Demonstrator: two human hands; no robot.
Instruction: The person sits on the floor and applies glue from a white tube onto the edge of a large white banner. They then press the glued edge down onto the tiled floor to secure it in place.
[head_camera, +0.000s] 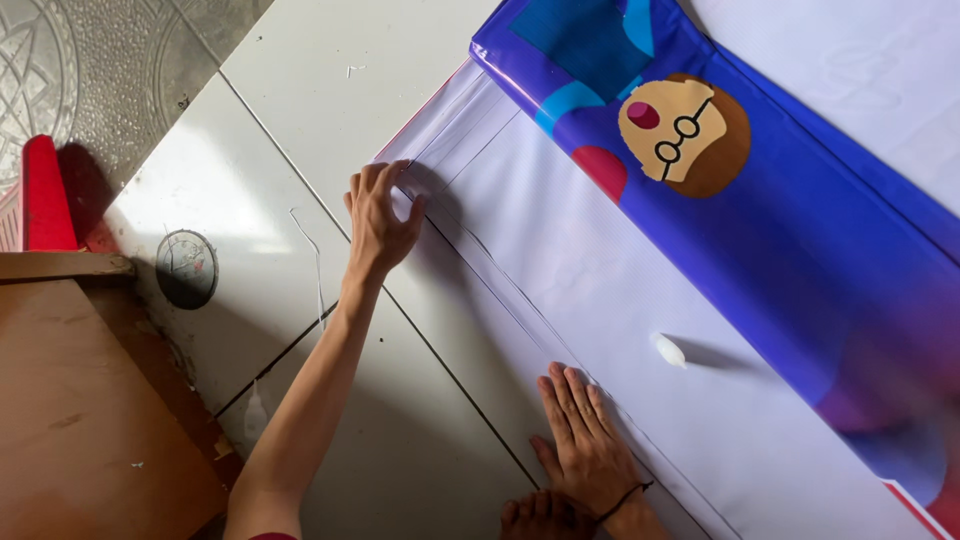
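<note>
Red plastic (45, 195) stands at the far left edge, well left of the banner, with a brown board (90, 410) below it. Between the board and the banner lies a white tile floor (240, 160) with a round drain cover (187, 267) set in it. The banner (640, 300) lies spread on the floor, white back up, its far part folded over to show blue print and a round cartoon face (685, 135). The left hand (382, 222) presses the banner's folded hem near its corner, fingers bent and gripping nothing. The right hand (580, 440) lies flat and open on the same hem, lower down, a dark cord at its wrist. A small white cap (668, 350) rests on the banner, right of that hand.
</note>
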